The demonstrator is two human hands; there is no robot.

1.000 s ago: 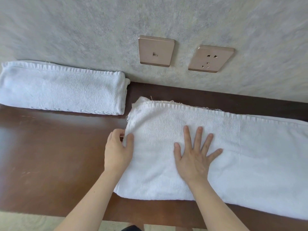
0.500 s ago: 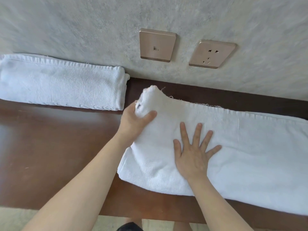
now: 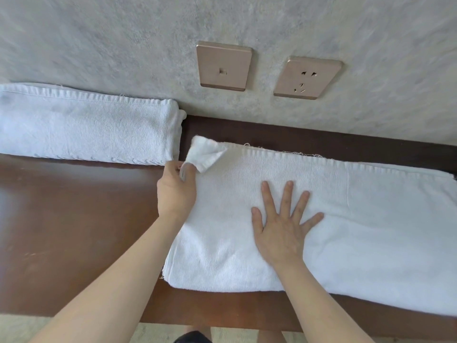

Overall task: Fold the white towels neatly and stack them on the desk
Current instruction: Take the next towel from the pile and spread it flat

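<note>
A white towel [image 3: 358, 219], folded lengthwise, lies across the dark brown desk [image 3: 74, 219] from the middle to the right edge of view. My right hand [image 3: 284, 226] presses flat on it with fingers spread. My left hand [image 3: 176, 189] pinches the towel's far left corner, which is lifted and turned over a little. A second white towel [image 3: 86, 129], folded into a long strip, lies against the wall at the far left.
A grey textured wall rises right behind the desk, with a switch plate [image 3: 223, 65] and a socket plate [image 3: 308, 76]. The desk's front edge runs along the bottom, with pale floor below it.
My left hand lifted the towel's left end, then lowered it; now it holds only the far left corner, turned up. My right hand stayed flat on the towel.
</note>
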